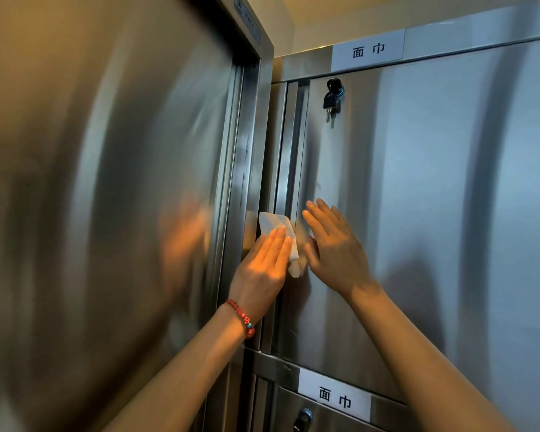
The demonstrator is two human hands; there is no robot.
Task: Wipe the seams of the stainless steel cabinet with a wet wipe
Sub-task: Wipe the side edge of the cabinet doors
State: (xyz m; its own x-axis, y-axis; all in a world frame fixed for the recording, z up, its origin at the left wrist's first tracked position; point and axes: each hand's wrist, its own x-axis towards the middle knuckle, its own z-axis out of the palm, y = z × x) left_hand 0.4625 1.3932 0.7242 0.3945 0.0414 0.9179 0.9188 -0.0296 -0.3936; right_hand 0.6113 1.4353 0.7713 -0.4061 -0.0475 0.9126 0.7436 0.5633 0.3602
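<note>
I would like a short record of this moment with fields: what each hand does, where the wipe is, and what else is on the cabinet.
left hand: left hand presses the wet wipe with straight fingers
right hand: right hand rests flat on the cabinet door
wipe place: on the vertical seam at the door's left edge
lock: key hangs in the upper lock
labels: white label above the door, another below
wrist: red bead bracelet on left

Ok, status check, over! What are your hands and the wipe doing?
Left hand flat, pressing wet wipe on cabinet's left-edge seam. Right hand open, flat on door. Keys hang in lock above, clear of wipe.
</note>
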